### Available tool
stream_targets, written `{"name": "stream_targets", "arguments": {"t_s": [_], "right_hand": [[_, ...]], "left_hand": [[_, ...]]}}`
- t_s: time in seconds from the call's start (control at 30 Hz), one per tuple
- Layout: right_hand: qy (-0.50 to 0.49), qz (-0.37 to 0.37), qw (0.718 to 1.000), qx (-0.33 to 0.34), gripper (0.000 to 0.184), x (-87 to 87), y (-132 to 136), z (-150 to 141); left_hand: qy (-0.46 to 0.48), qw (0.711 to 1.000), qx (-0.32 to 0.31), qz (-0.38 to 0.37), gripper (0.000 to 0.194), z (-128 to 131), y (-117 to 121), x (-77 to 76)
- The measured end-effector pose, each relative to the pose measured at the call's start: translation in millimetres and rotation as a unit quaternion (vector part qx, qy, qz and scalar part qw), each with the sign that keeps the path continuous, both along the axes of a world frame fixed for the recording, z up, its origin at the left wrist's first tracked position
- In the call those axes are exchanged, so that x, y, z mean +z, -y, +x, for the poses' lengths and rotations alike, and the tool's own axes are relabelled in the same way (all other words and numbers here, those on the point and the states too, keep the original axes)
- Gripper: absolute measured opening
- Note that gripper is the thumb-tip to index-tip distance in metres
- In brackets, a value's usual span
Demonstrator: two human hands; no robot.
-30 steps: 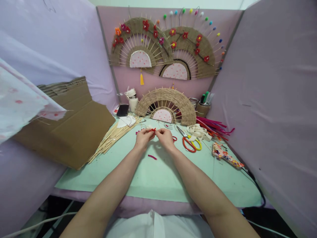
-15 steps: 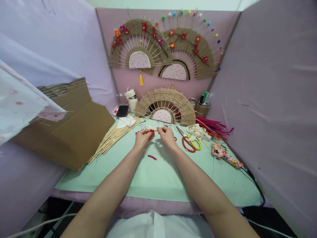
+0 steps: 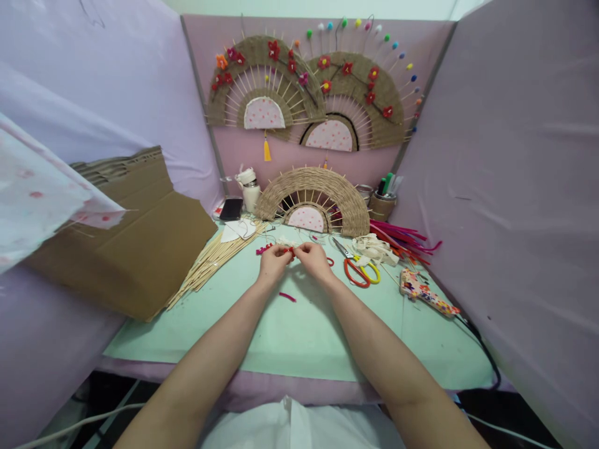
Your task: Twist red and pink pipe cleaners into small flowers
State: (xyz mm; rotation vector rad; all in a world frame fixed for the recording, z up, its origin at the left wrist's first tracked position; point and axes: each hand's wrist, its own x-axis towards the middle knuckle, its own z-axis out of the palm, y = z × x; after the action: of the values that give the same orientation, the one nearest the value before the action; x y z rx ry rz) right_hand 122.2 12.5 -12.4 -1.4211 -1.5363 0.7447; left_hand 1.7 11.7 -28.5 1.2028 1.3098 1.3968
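Between my two hands, above the middle of the mat, is a small red pipe-cleaner flower (image 3: 291,252), partly covered by fingers. My left hand (image 3: 275,262) pinches it from the left. My right hand (image 3: 313,257) is closed too, thumb and fingertip pinching its right edge. Just behind my left hand lie magenta pipe-cleaner flowers (image 3: 262,249), partly hidden. A short magenta pipe-cleaner piece (image 3: 287,297) rests on the mat in front of my hands. Red-handled scissors (image 3: 356,273) lie to the right of my right hand.
A twine-wound fan (image 3: 311,181) leans at the back. Bamboo sticks (image 3: 201,268) and cardboard (image 3: 135,249) are on the left. To the right are cream fabric strips (image 3: 375,248), pipe cleaners (image 3: 405,237), yellow-handled scissors (image 3: 373,272) and a corded, flower-patterned glue gun (image 3: 428,293).
My right hand drew away from the red flower to the right, then came back to it. My left hand kept hold and shifted slightly right. The view tilted a little.
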Motion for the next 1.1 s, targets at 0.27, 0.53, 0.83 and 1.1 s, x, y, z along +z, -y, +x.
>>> {"name": "stream_targets", "arguments": {"t_s": [0.27,0.53,0.83,1.1], "right_hand": [[0.129,0.156,0.975,0.09,0.016,4.8,-2.2,11.8],[0.185,0.153,0.97,0.046,0.017,-4.9,-1.6,3.6],[-0.114,0.044,0.991,-0.051,0.026,11.9,0.5,7.1],[-0.106,0.071,0.992,-0.014,0.024,13.1,7.1,1.8]], "left_hand": [[-0.109,0.993,-0.01,0.041,0.011,-2.3,5.5,5.4],[-0.157,0.986,-0.005,0.051,0.005,-2.9,12.3,15.0],[0.07,0.996,-0.057,-0.024,0.032,-2.6,10.2,25.3],[-0.001,0.993,-0.107,0.04,0.025,-1.3,7.1,19.9]]}}
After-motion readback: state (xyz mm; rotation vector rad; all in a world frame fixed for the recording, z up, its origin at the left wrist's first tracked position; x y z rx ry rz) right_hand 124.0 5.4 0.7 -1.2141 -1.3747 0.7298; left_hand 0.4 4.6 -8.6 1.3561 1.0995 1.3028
